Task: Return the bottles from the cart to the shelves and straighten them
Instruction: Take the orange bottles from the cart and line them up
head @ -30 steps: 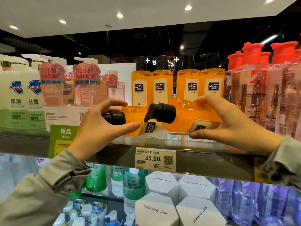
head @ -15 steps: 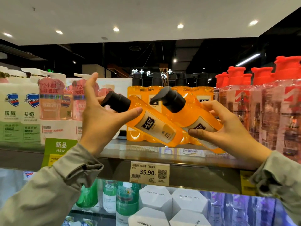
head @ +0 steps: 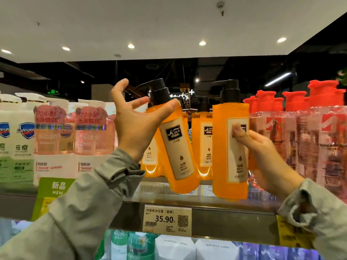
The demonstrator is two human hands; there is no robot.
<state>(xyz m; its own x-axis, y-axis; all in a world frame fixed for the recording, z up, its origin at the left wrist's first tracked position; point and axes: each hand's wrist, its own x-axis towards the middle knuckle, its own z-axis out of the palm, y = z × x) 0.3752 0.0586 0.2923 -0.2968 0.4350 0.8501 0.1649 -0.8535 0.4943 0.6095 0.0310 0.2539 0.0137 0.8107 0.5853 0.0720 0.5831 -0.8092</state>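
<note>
Two orange pump bottles with black pumps are held at the front of the glass shelf (head: 225, 204). My left hand (head: 134, 126) holds the left orange bottle (head: 176, 152), which leans to the left. Its thumb lies across the bottle's shoulder, one finger reaches behind the pump and another is spread upward. My right hand (head: 262, 158) grips the right orange bottle (head: 219, 147), which stands upright with my thumb on its label. Both bottle bases are at the shelf's front edge; contact with it cannot be told. More orange bottles (head: 203, 139) stand in a row behind.
Red-capped clear bottles (head: 300, 139) crowd the right side. Pink bottles (head: 54, 132) and white Safeguard bottles (head: 20, 143) fill the left. A 35.90 price tag (head: 167, 220) hangs on the shelf edge. White hexagonal boxes (head: 176, 247) and green bottles (head: 120, 241) sit below.
Both bottles have swung from lying sideways to pump-up. The right one now stands upright, the left one still leans. My left fingers have spread apart.
</note>
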